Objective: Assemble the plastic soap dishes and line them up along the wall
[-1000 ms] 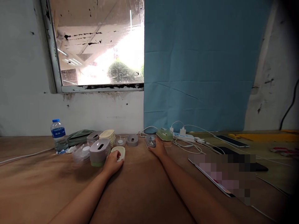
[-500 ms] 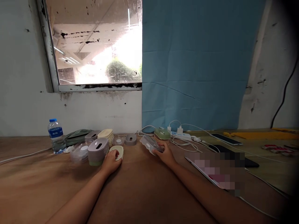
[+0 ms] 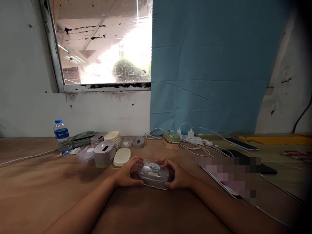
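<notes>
Between my two hands, on the brown tabletop, sits a small oval box (image 3: pixel 153 175) with a clear domed cover, a round label, a slot and a wavy lower rim. My left hand (image 3: pixel 129 172) grips its left end, thumb low at the front and fingers on top. Its right end is held by my right hand (image 3: pixel 177 174) in the same way. Just behind my left hand lies a cream oval lid (image 3: pixel 122 157). Left of that lid stands a stack of mauve slotted boxes (image 3: pixel 104 151), with clear round-edged covers (image 3: pixel 85 154) beside it.
A water bottle (image 3: pixel 62 138) and a green pouch (image 3: pixel 81 138) stand at the back left. Cream pieces (image 3: pixel 112 137) are stacked near a grey slotted piece (image 3: pixel 138 142). Green and peach boxes (image 3: pixel 171 139) adjoin a power strip (image 3: pixel 192 139). Cables and phones (image 3: pixel 241 143) lie right.
My left hand has left the cream lid and moved right onto the oval box. My right hand has brought the clear-covered piece nearer, and both hands now hold it.
</notes>
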Motion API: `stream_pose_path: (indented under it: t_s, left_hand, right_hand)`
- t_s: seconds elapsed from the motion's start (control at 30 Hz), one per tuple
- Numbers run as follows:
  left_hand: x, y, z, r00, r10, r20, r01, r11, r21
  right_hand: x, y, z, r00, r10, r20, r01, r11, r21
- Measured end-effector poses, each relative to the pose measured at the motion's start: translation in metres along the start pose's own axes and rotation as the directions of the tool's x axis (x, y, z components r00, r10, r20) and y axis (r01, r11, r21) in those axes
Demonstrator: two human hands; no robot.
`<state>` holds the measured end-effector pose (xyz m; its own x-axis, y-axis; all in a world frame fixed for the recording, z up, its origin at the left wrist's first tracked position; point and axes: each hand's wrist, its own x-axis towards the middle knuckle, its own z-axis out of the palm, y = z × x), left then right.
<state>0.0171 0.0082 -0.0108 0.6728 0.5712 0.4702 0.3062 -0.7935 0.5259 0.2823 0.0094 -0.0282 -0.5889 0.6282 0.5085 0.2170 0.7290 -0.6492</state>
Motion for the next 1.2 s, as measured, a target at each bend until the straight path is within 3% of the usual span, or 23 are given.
stream_pose_path:
  t_s: [0.1,0.2,0.3,0.37,0.43,0.5,0.53,0.6,0.7,0.8,0.9,1.0,1.1,1.2]
  left_hand:
    - [0.001,-0.002,0.002,0.999,-0.004,-0.044,0.004,1.0,0.006]
    - [0.002,-0.007,0.005,0.998,-0.023,-0.056,0.022,0.999,-0.025]
    - [0.0,-0.01,0.006,0.998,-0.014,-0.053,0.011,0.999,-0.046]
    - [-0.002,-0.012,0.006,0.993,0.018,-0.113,-0.015,1.0,0.021]
    - [-0.004,-0.011,0.004,0.956,0.111,-0.272,-0.064,0.982,0.175]
    - [-0.004,-0.008,0.002,0.87,0.274,-0.41,-0.105,0.915,0.389]
    - [-0.003,-0.005,0.0,0.832,0.364,-0.419,-0.121,0.856,0.504]
    - [0.0,0.004,-0.002,0.808,0.511,-0.292,-0.176,0.683,0.709]
    - [0.009,0.021,-0.003,0.812,0.584,0.013,-0.324,0.432,0.842]
    - [0.017,0.035,-0.001,0.79,0.586,0.178,-0.45,0.358,0.818]
    - [0.022,0.042,0.002,0.783,0.567,0.256,-0.545,0.427,0.722]
    - [0.027,0.039,0.0,0.859,0.445,0.254,-0.5,0.62,0.605]
    - [0.042,0.02,-0.011,0.95,0.283,0.13,-0.306,0.777,0.55]
    - [0.063,-0.015,-0.026,0.996,0.014,-0.085,0.037,0.818,0.574]
  right_hand:
    - [0.0,-0.003,-0.001,1.0,-0.01,0.011,0.01,1.0,-0.001]
    - [0.001,-0.004,0.0,0.999,-0.04,0.001,0.04,0.993,0.107]
    - [0.003,-0.002,0.004,0.998,-0.029,-0.064,0.044,0.969,0.241]
    - [0.005,-0.001,0.006,0.99,0.019,-0.143,0.025,0.954,0.297]
    - [0.008,-0.003,0.005,0.96,0.095,-0.262,-0.003,0.943,0.331]
    - [0.012,-0.009,0.0,0.906,0.182,-0.383,-0.032,0.929,0.368]
    - [0.014,-0.014,-0.004,0.878,0.225,-0.423,-0.045,0.918,0.394]
    - [0.017,-0.025,-0.014,0.848,0.292,-0.442,-0.07,0.889,0.452]
    - [0.018,-0.043,-0.025,0.828,0.431,-0.357,-0.201,0.824,0.529]
    - [0.016,-0.055,-0.027,0.745,0.58,-0.329,-0.342,0.756,0.559]
    - [0.013,-0.057,-0.026,0.697,0.659,-0.281,-0.433,0.7,0.569]
    - [0.009,-0.054,-0.03,0.688,0.691,-0.22,-0.455,0.648,0.611]
    - [0.004,-0.045,-0.039,0.651,0.72,-0.243,-0.457,0.626,0.631]
    - [-0.001,-0.032,-0.043,0.647,0.721,-0.249,-0.513,0.653,0.557]
